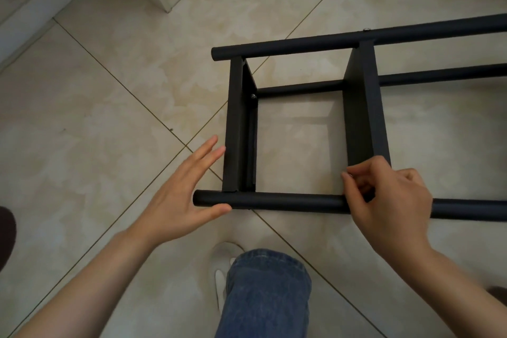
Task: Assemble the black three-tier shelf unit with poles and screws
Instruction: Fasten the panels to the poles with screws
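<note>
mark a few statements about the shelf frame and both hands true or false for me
1. The shelf unit lies on its side on the tiled floor. True.
2. The left hand grips the near pole with curled fingers. False: its fingers are straight and the hand rests against the pole's end.
3. The right hand has curled fingers at the joint of the near pole and the second panel. True.
4. No screw shows on the far pole. False: a screw head sits on it above the second panel.
5. The person wears black trousers. False: blue jeans.
</note>
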{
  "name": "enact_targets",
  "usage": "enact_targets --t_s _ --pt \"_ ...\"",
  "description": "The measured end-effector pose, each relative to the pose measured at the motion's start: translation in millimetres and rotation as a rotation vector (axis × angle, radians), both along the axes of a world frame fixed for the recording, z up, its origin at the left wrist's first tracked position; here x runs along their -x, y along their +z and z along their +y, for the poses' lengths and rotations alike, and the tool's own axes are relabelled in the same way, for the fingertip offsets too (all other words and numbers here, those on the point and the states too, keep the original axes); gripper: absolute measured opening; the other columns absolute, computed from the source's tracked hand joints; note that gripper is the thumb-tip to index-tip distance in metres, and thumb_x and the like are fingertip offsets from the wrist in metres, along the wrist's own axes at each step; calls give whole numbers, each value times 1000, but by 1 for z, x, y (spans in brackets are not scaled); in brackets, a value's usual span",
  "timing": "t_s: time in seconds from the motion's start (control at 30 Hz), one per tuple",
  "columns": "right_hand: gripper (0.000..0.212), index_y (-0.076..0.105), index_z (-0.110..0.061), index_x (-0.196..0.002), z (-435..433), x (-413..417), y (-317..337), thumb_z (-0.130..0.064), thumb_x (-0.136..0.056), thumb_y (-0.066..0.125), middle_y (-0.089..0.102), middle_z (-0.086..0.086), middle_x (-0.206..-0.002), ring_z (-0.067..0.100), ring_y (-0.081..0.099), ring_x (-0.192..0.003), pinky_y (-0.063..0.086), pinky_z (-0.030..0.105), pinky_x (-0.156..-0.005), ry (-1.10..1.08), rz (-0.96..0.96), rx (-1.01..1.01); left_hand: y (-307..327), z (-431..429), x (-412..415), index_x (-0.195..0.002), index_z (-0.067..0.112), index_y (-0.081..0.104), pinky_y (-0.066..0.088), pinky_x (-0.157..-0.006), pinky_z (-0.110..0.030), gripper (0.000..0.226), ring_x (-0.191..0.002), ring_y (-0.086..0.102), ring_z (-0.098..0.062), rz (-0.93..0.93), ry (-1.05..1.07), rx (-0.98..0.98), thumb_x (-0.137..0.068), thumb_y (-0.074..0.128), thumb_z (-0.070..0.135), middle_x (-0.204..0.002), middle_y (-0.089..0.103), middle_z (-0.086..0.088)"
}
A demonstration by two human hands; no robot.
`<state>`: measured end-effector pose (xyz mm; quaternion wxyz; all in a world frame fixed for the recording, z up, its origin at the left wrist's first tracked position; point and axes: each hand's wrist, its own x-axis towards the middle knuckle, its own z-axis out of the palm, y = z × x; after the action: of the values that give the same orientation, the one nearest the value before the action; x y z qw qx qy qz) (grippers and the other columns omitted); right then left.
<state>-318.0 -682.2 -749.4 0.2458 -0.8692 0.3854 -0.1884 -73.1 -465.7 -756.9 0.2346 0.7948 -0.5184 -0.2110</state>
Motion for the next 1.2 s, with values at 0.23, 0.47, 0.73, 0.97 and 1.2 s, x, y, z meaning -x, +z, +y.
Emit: enact_targets --t_s 0.23,0.47,0.73,0.97,1.2 --pt "12 59 -14 -83 -3 -6 4 -21 -88 68 54 -6 -56 17 50 -47 38 32 -62 59 94 55 9 -21 -30 -156 26 36 19 -123 -33 85 -157 11 -20 -261 -349 -63 -85 61 67 -168 19 9" --pt "16 55 -12 -78 -3 -17 18 -12 -86 69 48 -2 -56 20 44 -51 43 38 -53 209 192 80 1 -22 -30 -149 22 44 30 -121 -33 78 -155 22 -25 -190 -350 24 -86 66 63 -165 31 4" --pt "14 71 -30 -106 -5 -70 4 -26 -94 66 58 -23 -78 -9 57 -72 45 0 -70 467 150 -560 -1 -24 -31 -142 11 53 32 -121 -33 76 -153 27 -29 -178 -371 54 -84 72 56 -158 41 -10" --pt "6 73 -18 -87 -9 -123 -14 -11 -87 73 75 -3 -73 3 70 -61 48 7 -54 514 119 -866 -1 -25 -31 -142 8 52 31 -121 -35 76 -153 27 -32 -171 -371 57 -85 72 55 -157 42 -12" --pt "5 72 -9 -80 5 -158 -20 -12 -84 73 75 5 -78 16 71 -73 54 22 -63 721 321 -892 -4 -25 -31 -145 12 47 32 -121 -36 77 -152 27 -32 -175 -367 73 -88 68 59 -157 42 -12"
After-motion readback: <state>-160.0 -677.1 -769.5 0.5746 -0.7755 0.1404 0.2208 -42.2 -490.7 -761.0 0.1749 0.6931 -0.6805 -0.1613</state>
